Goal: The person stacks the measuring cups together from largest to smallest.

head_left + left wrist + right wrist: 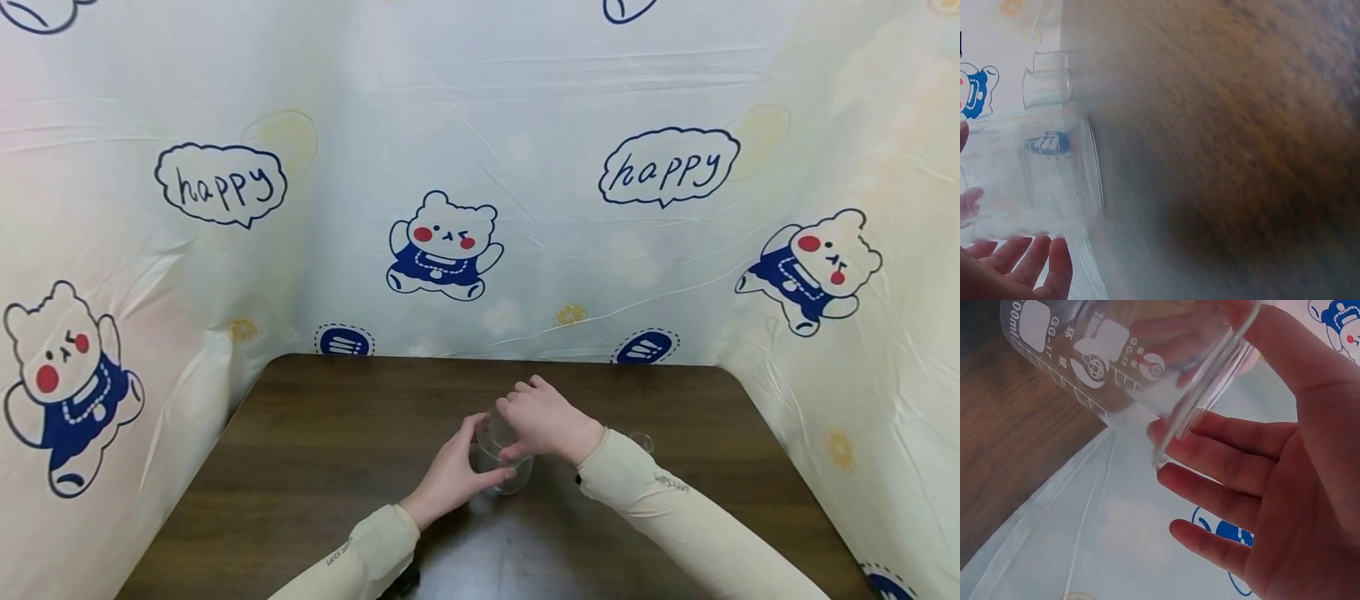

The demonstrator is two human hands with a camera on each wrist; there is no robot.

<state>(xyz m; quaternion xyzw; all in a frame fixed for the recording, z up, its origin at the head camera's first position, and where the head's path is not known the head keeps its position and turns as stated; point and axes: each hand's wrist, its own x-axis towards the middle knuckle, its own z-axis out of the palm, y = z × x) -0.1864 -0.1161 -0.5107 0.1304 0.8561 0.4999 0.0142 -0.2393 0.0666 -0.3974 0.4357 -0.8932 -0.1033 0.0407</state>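
Note:
A large clear glass beaker (516, 482) marked 500ml stands upright on the wooden table. Around its left side curves my left hand (448, 479), gripping it with the thumb on the near side and fingers on the far side. Inside the large beaker is a smaller beaker (1114, 339) with white print, seen through the glass in the right wrist view. My right hand (553, 423) is over the top and pinches the smaller beaker by its rim. The ring and little fingers of that hand stick out past the glass.
Another small glass beaker (641, 442) stands on the table (360, 417), partly behind the right sleeve. Two small beakers show beyond the large one in the left wrist view, the nearer beaker (1047, 89) overlapping the farther. A printed curtain (525, 108) encloses the table's back and sides.

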